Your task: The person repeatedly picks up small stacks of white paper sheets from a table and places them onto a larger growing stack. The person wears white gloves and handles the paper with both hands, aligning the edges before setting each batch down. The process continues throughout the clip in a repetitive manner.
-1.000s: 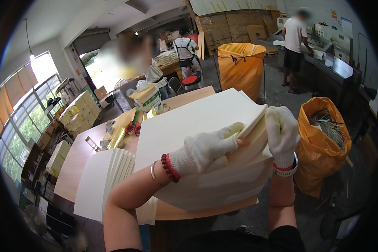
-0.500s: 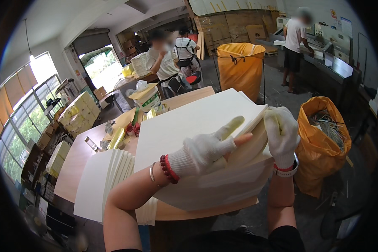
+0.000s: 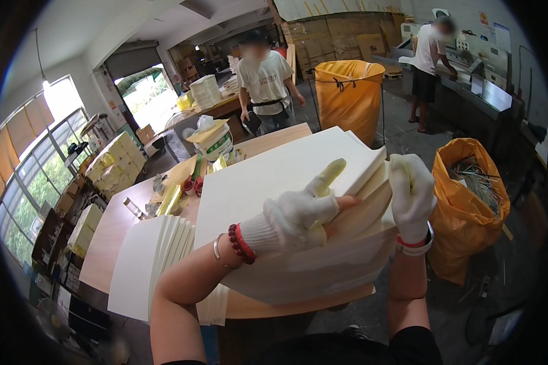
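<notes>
A thick stack of large white paper sheets (image 3: 268,176) lies in front of me, its right edge lifted and fanned. My right hand (image 3: 411,191), in a white glove, is closed on the raised corner of the upper sheets. My left hand (image 3: 298,216), also gloved, rests across the stack with its thumb stretched out, apart from the other fingers. Bare fingertips poke from that glove and reach into the gap between the sheets; the rest of those fingers is partly hidden. To the left, a second pile of white sheets (image 3: 141,264) is spread in steps.
The wooden table (image 3: 103,249) carries a white bucket (image 3: 216,143), tape rolls and yellow strips. Orange sacks stand at the right (image 3: 466,225) and behind the table (image 3: 349,100). One person (image 3: 265,82) faces the table; another (image 3: 429,61) works at a machine.
My left hand has shifted slightly left, its thumb more upright, and the gap between the sheets looks wider. Behind the table, one person now stands where two were.
</notes>
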Action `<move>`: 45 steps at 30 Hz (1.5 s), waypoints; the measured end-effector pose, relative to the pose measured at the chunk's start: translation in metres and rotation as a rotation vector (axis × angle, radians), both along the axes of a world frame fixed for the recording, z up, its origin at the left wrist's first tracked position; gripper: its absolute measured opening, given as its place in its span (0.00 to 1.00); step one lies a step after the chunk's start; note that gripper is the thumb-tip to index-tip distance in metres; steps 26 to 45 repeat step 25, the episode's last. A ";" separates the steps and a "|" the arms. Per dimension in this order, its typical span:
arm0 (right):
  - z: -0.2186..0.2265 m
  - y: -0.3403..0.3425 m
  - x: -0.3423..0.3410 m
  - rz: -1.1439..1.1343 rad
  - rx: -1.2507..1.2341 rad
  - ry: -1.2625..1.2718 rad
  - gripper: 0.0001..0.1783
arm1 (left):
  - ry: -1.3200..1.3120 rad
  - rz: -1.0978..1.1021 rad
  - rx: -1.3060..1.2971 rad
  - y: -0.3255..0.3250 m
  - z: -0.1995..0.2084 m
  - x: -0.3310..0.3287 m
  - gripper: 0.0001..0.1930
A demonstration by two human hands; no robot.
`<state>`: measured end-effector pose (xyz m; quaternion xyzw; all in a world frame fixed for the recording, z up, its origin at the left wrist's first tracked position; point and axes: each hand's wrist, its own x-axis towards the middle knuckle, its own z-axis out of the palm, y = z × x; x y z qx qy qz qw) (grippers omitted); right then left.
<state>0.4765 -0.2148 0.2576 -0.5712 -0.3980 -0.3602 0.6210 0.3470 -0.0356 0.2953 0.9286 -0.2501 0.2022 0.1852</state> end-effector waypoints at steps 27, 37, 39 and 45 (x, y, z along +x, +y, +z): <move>-0.001 0.000 0.006 0.041 0.007 -0.086 0.09 | 0.170 0.055 0.101 0.004 0.007 0.002 0.21; -0.001 0.000 0.006 0.041 0.007 -0.086 0.09 | 0.170 0.055 0.101 0.004 0.007 0.002 0.21; -0.001 0.000 0.006 0.041 0.007 -0.086 0.09 | 0.170 0.055 0.101 0.004 0.007 0.002 0.21; -0.001 0.000 0.006 0.041 0.007 -0.086 0.09 | 0.170 0.055 0.101 0.004 0.007 0.002 0.21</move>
